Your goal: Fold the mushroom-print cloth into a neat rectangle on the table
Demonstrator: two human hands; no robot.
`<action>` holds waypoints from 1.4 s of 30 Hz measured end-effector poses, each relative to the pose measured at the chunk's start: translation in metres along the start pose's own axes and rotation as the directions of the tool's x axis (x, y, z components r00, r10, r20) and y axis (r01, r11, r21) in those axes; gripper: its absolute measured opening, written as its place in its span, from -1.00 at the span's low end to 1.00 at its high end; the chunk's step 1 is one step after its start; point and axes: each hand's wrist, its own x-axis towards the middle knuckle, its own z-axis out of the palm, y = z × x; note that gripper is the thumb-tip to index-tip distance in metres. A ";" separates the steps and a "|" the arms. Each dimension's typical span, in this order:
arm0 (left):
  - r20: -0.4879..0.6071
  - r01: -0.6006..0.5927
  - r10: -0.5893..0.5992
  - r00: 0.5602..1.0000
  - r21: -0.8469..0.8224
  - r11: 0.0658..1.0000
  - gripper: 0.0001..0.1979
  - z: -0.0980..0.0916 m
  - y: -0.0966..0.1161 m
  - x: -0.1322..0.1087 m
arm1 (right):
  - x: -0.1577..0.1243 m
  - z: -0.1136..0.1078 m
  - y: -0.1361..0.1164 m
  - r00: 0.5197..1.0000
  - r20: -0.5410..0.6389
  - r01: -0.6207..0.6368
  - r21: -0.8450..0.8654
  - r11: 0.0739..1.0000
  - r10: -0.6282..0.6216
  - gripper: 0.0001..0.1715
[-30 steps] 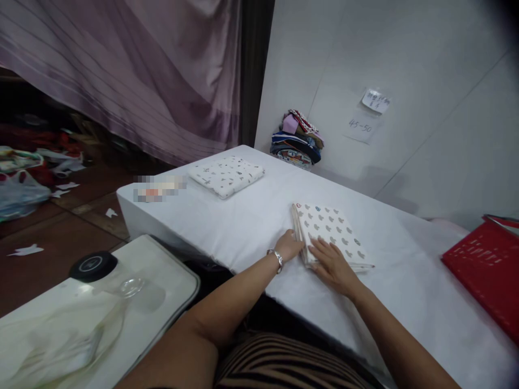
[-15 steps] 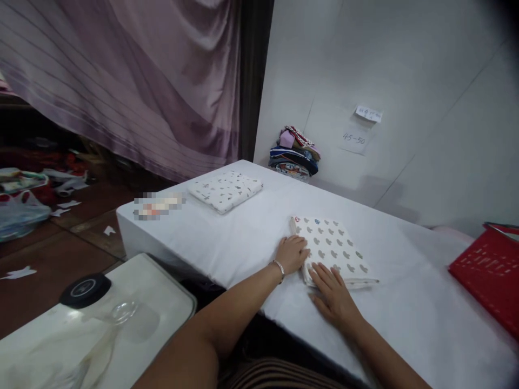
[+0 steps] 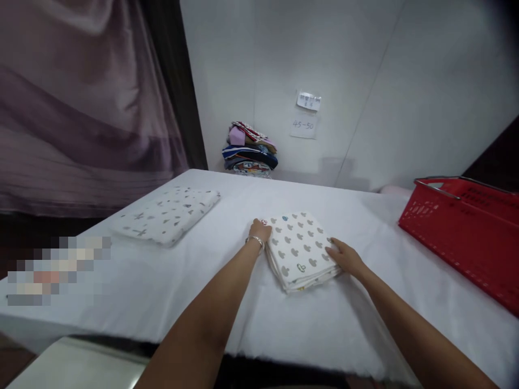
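A folded white cloth [image 3: 302,243] with grey mushroom-like shapes and a few coloured ones lies on the white-covered table [image 3: 182,302], its layers showing along the near edge. My left hand [image 3: 260,232], with a silver bracelet at the wrist, grips its far left edge. On the opposite side, my right hand [image 3: 345,256] has closed on the right edge, thumb on top; the undersides of both grips are hidden. Further left lies a second folded white cloth [image 3: 170,213] with small dark prints, apart from both hands.
A red plastic basket [image 3: 466,232] with a metal handle stands at the right. Several folded clothes [image 3: 249,148] are stacked behind the table, below paper notes [image 3: 304,127] on the wall. A pixelated item [image 3: 57,270] lies at the left; a pale surface [image 3: 81,367] sits below.
My hands have gone from lying on the cloth's near left side to gripping its left and right edges. The cloth has turned somewhat. My view has swung right, showing more of the basket.
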 end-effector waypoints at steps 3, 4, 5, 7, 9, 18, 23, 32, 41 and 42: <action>-0.011 -0.024 0.024 1.000 0.000 1.000 -0.39 0.000 0.006 0.021 | -0.008 0.011 -0.008 0.997 0.017 -0.077 0.036 0.996 0.076 -0.36; -0.021 -0.041 0.041 0.999 0.004 0.999 -0.34 -0.002 0.008 0.031 | -0.016 0.017 -0.015 0.997 0.020 -0.080 0.057 0.995 0.079 -0.34; -0.031 -0.057 0.058 0.998 0.012 0.998 -0.31 -0.004 0.009 0.041 | -0.024 0.023 -0.023 0.998 0.026 -0.066 0.086 0.994 0.064 -0.32; -0.037 -0.080 0.081 0.996 0.041 0.996 -0.27 -0.012 0.008 0.063 | -0.044 0.036 -0.039 0.997 0.064 0.034 0.171 0.985 -0.045 -0.26; -0.022 -0.094 0.096 0.995 0.087 0.992 -0.29 -0.019 0.006 0.082 | -0.060 0.044 -0.053 0.979 0.107 0.141 0.276 0.951 -0.176 -0.23; 0.066 -0.379 0.378 0.923 0.312 0.871 -0.44 -0.040 0.001 0.043 | -0.068 0.041 -0.054 0.991 0.117 -0.022 0.596 0.802 -0.061 -0.41; 0.213 -0.634 0.608 0.765 0.418 0.651 -0.49 -0.042 -0.039 -0.015 | -0.070 0.049 -0.053 0.992 0.033 0.089 0.497 0.863 -0.122 -0.47; 0.020 -0.667 0.690 0.724 0.276 0.692 -0.64 -0.046 -0.053 -0.037 | -0.072 0.052 -0.043 0.956 -0.209 0.276 0.417 0.866 -0.204 -0.60; 0.035 -0.834 0.856 0.516 0.251 0.492 -0.83 -0.042 -0.069 -0.104 | -0.075 0.039 -0.074 0.819 -0.161 0.574 0.213 0.791 -0.551 -0.76; 0.043 -0.825 0.849 0.527 0.264 0.499 -0.83 -0.041 -0.070 -0.105 | -0.073 0.039 -0.081 0.802 -0.112 0.597 0.164 0.785 -0.587 -0.76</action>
